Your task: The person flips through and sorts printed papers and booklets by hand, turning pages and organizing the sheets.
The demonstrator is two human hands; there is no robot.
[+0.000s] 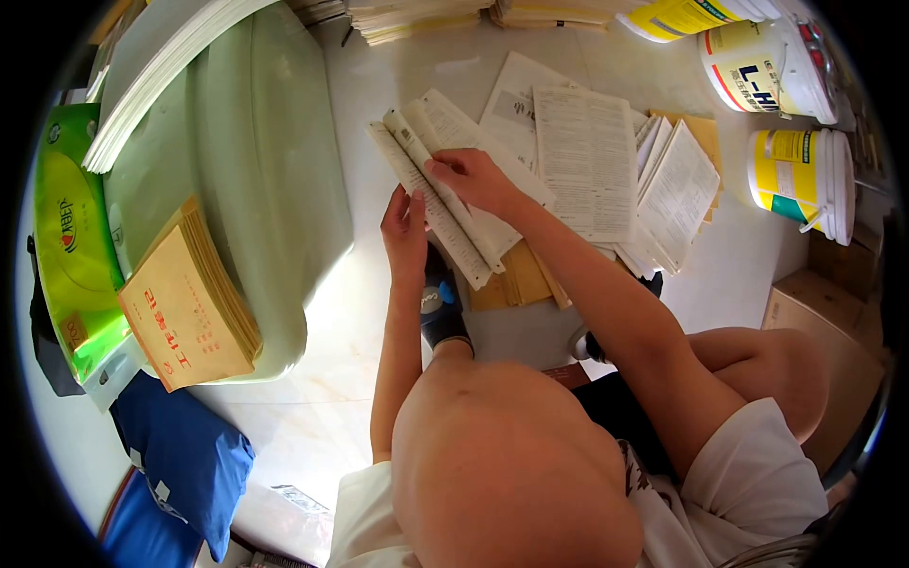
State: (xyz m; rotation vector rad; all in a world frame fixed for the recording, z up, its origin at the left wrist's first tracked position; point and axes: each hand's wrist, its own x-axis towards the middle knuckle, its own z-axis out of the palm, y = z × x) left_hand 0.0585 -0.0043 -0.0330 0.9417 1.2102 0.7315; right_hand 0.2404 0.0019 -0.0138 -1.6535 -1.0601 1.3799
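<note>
Printed sheets [445, 204], bent into a curl along their length, are held between my two hands. My left hand [405, 227] grips their lower left edge, thumb on top, fingers partly hidden beneath. From the right, my right hand [469, 178] closes on the curled upper part with bent fingers. Beneath and behind them another printed sheet [454, 118] sticks out. More printed pages [587, 161] lie on the floor to the right, beside a fanned stack of papers [677, 189]. Brown envelopes [521, 276] lie under the papers, near my shoe [441, 303].
A pale green bin [275, 142] stands at left, bearing brown envelopes [189, 303] and a thick paper stack [170, 66]. Green tissue packs [76, 227] and a blue bag [189, 454] are farther left. White-yellow buckets [800, 180] and a cardboard box [819, 322] stand at right.
</note>
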